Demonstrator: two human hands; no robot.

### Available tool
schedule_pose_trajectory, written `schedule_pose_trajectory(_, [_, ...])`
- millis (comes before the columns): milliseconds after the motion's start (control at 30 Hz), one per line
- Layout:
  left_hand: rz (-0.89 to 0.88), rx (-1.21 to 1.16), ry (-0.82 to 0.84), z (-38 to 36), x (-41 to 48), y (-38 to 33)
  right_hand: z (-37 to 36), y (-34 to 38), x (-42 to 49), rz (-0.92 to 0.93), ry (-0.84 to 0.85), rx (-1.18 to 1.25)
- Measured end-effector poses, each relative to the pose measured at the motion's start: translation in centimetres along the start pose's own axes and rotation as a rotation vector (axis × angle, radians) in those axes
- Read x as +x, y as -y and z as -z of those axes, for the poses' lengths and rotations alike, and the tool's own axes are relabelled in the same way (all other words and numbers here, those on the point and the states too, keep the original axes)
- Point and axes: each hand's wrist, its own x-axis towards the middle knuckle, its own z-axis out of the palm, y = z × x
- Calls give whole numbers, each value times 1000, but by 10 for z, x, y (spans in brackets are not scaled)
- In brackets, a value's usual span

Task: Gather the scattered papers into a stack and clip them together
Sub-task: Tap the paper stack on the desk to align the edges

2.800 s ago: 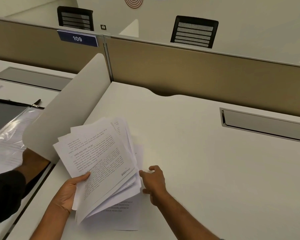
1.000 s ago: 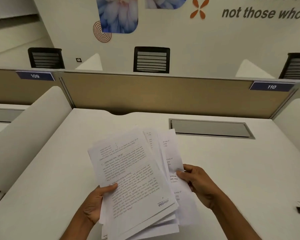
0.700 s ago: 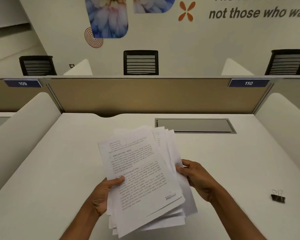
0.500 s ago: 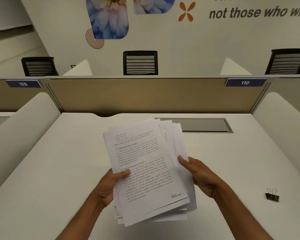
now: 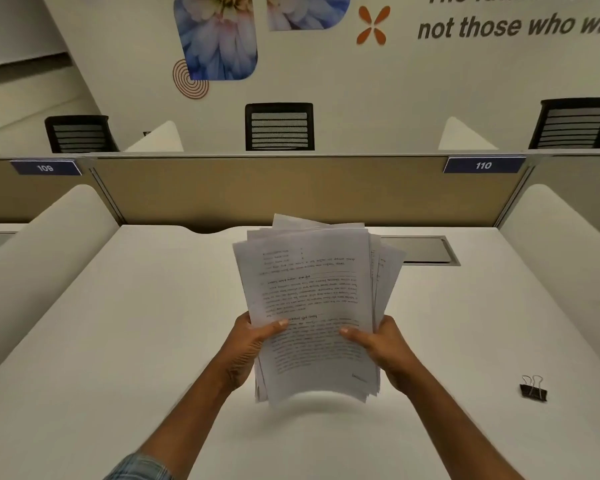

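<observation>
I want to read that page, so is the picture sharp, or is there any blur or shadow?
Head view: the stack of white printed papers is soft, its lower edge smeared as if by motion, text unreadable; same view, a faint shadow lies on the white desk beneath; the black binder clip looks sharper.

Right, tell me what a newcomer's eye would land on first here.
The uneven stack of papers, held up over the white desk, left hand and right hand gripping its lower sides. Then the black binder clip lying on the desk at right, and the blue flower mural on the far wall.
</observation>
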Motion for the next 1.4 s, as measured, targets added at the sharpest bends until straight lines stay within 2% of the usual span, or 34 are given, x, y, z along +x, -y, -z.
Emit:
schedule_pose_trajectory(100, [-60, 18, -58, -5, 7, 7, -7, -3, 1, 41, -142, -62])
schedule_pose_trajectory(267, [-56, -3, -153, -8, 15, 20, -16, -12, 2, 36, -201, 32])
schedule_pose_trajectory(633, [-49, 27, -182, -2, 20, 19, -19, -9, 6, 64, -140, 73])
schedule_pose_trajectory(767, [-38, 51, -147, -7, 19, 20, -21, -8, 8, 71, -162, 95])
schedule_pose_trajectory(867, [-55, 24, -179, -9, 18, 13, -26, -4, 7, 84, -147, 114])
schedule_pose_trajectory(1000, [-73, 22, -185, -7, 16, 3, -19, 3, 5, 137, -215, 162])
schedule_pose_trajectory(1200, [-114, 42, -182, -16, 12, -5, -26, 20, 1, 236, -205, 67])
schedule_pose_trajectory(1400, [-109, 41, -178, -9, 13, -13, -20, 25, -3, 242, -176, 104])
